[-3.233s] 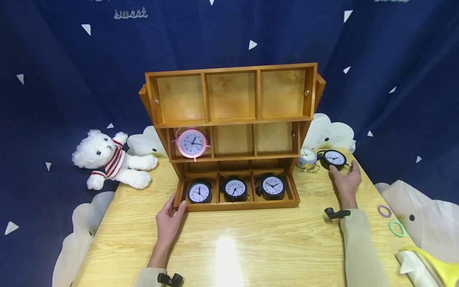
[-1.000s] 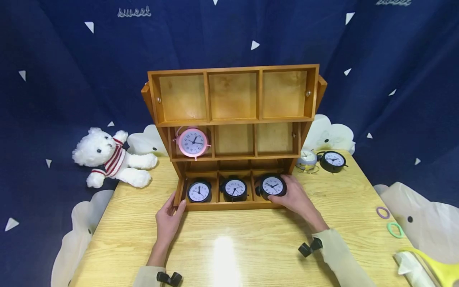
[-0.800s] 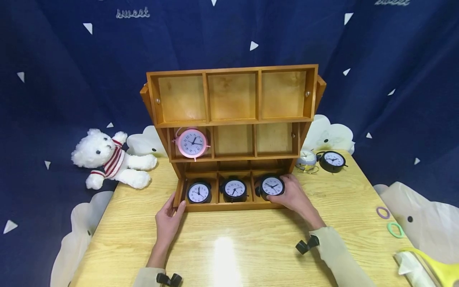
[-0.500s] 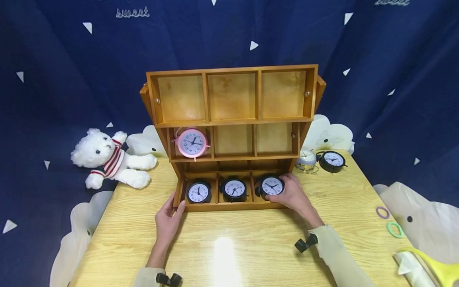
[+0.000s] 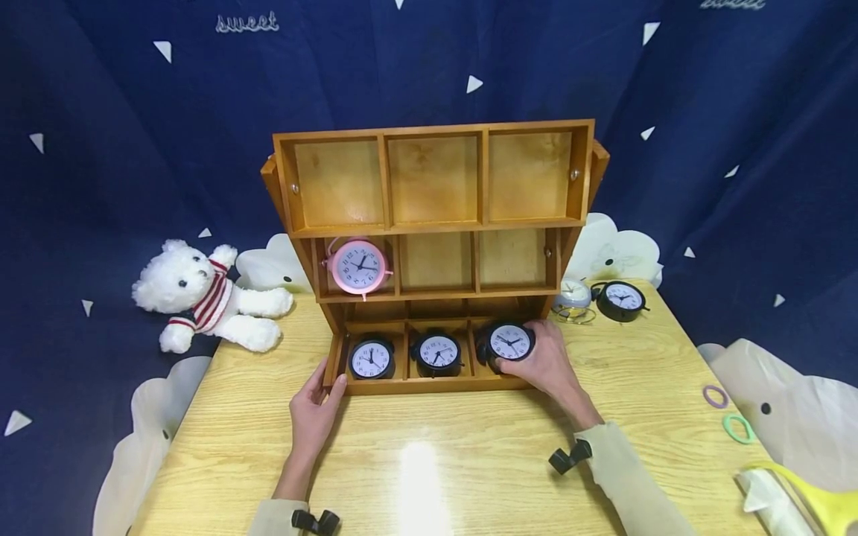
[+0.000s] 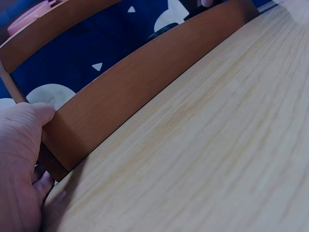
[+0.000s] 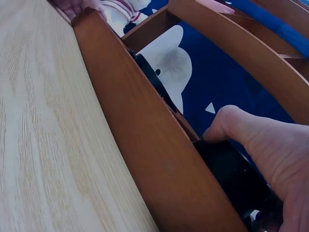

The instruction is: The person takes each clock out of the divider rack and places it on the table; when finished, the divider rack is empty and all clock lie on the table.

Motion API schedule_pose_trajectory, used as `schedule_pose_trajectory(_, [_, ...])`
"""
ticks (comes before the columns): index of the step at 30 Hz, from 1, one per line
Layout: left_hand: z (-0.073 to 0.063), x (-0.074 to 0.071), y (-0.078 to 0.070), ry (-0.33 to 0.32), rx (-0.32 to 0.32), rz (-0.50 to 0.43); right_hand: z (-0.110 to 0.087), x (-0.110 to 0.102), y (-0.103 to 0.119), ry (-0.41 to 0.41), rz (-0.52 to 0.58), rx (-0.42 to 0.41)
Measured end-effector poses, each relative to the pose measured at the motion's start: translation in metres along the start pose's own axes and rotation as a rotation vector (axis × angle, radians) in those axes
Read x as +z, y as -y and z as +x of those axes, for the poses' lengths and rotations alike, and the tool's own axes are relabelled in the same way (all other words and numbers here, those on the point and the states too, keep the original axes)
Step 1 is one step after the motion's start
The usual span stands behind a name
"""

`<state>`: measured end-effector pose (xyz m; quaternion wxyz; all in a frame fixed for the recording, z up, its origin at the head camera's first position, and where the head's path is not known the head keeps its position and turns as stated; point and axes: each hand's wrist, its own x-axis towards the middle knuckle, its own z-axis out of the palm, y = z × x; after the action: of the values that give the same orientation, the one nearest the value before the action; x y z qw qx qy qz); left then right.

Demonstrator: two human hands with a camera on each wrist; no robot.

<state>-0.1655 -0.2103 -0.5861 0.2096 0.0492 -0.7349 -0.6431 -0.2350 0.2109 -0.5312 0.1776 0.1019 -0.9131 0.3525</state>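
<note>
A three-tier wooden display rack (image 5: 436, 385) stands at the table's back. My left hand (image 5: 315, 413) grips its lower left front corner, the thumb (image 6: 44, 113) over the front board's top edge and fingers at the side. At the lower right compartment my right hand (image 5: 546, 361) holds a black alarm clock (image 5: 512, 342) between thumb and fingers; the right wrist view shows the clock's dark body (image 7: 231, 169) just behind the front board. Two more black alarm clocks, one on the left (image 5: 372, 359) and one in the middle (image 5: 436, 353), sit in the same tier.
In the middle tier's left compartment is a pink alarm clock (image 5: 360, 266). On the table's right side are a pale blue clock (image 5: 574, 294), another black clock (image 5: 620, 300), a purple ring (image 5: 715, 397) and a green ring (image 5: 738, 429). A white teddy bear (image 5: 214, 298) lies left.
My right hand has moved left from the black clock on the table to the one in the lower right compartment, which has now shifted slightly upward. The left hand has stayed put.
</note>
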Motion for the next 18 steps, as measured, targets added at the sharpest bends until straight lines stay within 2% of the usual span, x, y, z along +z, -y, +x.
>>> schedule_pose_trajectory(10, [0.000, -0.001, 0.000, 0.006, 0.009, 0.002, -0.003, -0.015, 0.013, -0.011, 0.087, 0.123])
schedule_pose_trajectory(18, [0.000, -0.001, 0.000, 0.008, 0.005, 0.009, -0.008, -0.025, 0.016, -0.063, 0.116, 0.119])
